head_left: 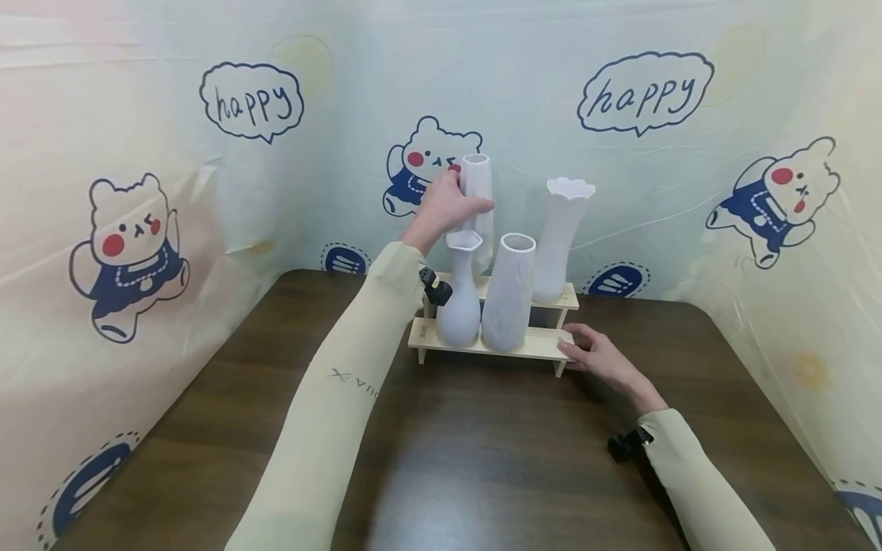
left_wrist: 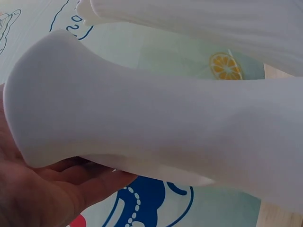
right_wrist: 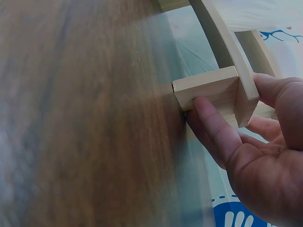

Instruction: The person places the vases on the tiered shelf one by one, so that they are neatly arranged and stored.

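Note:
A two-tier pale wooden rack (head_left: 544,346) bears several white vases. At the back left, my left hand (head_left: 446,205) holds a tall slim vase (head_left: 477,174), its thumb across the front. Just ahead of that, a flared-mouth vase (head_left: 460,314) stands on the lower tier and fills much of the left wrist view, partly hiding the hand. Beside it is a textured tapered vase (head_left: 510,295). A scallop-rimmed vase (head_left: 561,241) occupies the upper tier's right side. My right hand (right_wrist: 260,156) grips the right end of the lower tier, fingers against its wooden leg (right_wrist: 208,87).
The rack stands toward the far edge of a dark brown wooden table (head_left: 475,451). Behind and on both sides hangs a pale printed curtain (head_left: 524,92) with bears and "happy" bubbles. Dark devices are strapped to both wrists.

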`<act>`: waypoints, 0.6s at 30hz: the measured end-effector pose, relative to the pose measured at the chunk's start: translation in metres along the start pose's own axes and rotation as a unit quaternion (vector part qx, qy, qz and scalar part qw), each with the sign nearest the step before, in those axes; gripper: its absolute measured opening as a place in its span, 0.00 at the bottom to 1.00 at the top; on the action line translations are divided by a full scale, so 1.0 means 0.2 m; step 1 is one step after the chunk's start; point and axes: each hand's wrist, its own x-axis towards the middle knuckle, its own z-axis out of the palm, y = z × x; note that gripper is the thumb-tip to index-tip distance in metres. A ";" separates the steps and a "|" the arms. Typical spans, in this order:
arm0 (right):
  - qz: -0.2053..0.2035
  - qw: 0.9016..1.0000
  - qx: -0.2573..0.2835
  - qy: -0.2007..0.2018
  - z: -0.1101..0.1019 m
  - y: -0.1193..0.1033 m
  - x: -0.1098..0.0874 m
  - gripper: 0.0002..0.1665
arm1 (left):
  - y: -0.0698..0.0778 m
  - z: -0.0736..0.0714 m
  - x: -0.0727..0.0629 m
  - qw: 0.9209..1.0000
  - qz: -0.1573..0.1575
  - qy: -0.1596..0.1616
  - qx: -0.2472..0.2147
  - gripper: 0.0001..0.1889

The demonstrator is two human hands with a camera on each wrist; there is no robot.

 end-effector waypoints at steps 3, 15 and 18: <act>0.000 1.000 0.001 -0.003 0.00 0.00 0.00 0.38 | 0.00 0.01 0.00 1.000 0.006 -0.011 0.007 0.34; -0.004 1.000 -0.003 -0.005 0.00 0.00 0.00 0.38 | 0.04 0.03 0.02 0.997 0.032 -0.070 0.031 0.29; -0.002 1.000 -0.006 -0.006 0.00 0.00 0.00 0.38 | 0.06 0.03 0.02 0.996 0.030 -0.080 0.035 0.30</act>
